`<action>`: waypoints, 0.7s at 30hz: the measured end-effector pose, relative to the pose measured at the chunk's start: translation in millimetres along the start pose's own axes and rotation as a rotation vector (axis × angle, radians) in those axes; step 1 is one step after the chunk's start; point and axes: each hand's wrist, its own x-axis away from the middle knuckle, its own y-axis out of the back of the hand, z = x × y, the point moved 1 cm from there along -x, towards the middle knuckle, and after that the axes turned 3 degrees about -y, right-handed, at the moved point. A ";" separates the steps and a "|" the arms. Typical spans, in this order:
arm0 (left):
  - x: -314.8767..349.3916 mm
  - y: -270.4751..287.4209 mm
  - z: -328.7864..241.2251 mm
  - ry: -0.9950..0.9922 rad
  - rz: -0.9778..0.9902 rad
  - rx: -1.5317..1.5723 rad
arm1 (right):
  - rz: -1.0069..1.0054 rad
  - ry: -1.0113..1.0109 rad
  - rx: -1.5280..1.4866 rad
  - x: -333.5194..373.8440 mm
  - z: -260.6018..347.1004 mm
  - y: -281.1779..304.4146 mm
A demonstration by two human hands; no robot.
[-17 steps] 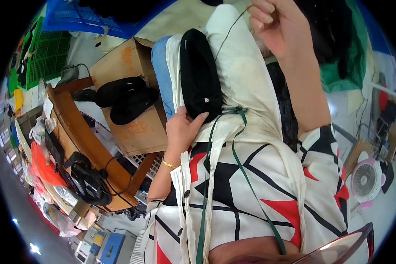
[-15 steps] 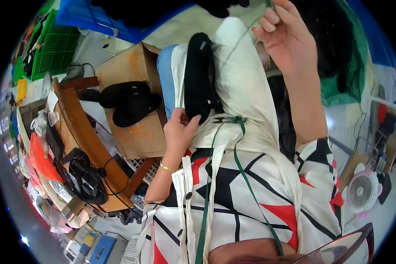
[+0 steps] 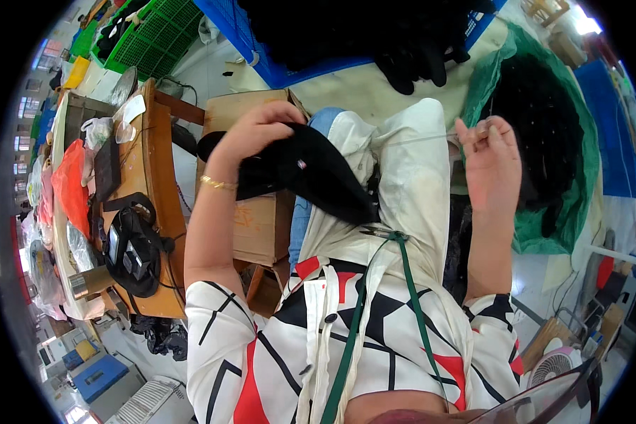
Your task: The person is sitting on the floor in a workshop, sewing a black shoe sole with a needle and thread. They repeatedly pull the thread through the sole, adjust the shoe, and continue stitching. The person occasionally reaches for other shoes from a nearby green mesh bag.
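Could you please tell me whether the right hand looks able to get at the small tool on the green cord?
Probably yes: nothing seems to lie between the right hand and the small tool, though that hand appears to pinch a thin strand and the black shoe comes near the tool's left end.

on the left a wooden table (image 3: pixel 161 222) bears a black strapped object (image 3: pixel 133 254) and, toward its far end, a white slip (image 3: pixel 133 108), a cardboard box (image 3: pixel 258 230) just right carries partly hidden black slippers (image 3: pixel 256 182), and a pale sheet (image 3: pixel 339 95) at the far side lies under a blue crate (image 3: pixel 279 79).
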 end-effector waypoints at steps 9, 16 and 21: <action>-12.4 -54.5 28.1 -0.019 -0.608 -0.818 | -0.284 -0.031 0.218 4.9 -51.7 43.0; 14.9 -72.0 58.2 0.048 -0.512 -0.370 | -0.075 -0.191 0.628 -11.0 -125.7 34.9; 14.1 -80.5 59.8 -0.111 -0.528 -0.463 | 0.413 -0.077 0.995 -29.0 -153.9 -34.9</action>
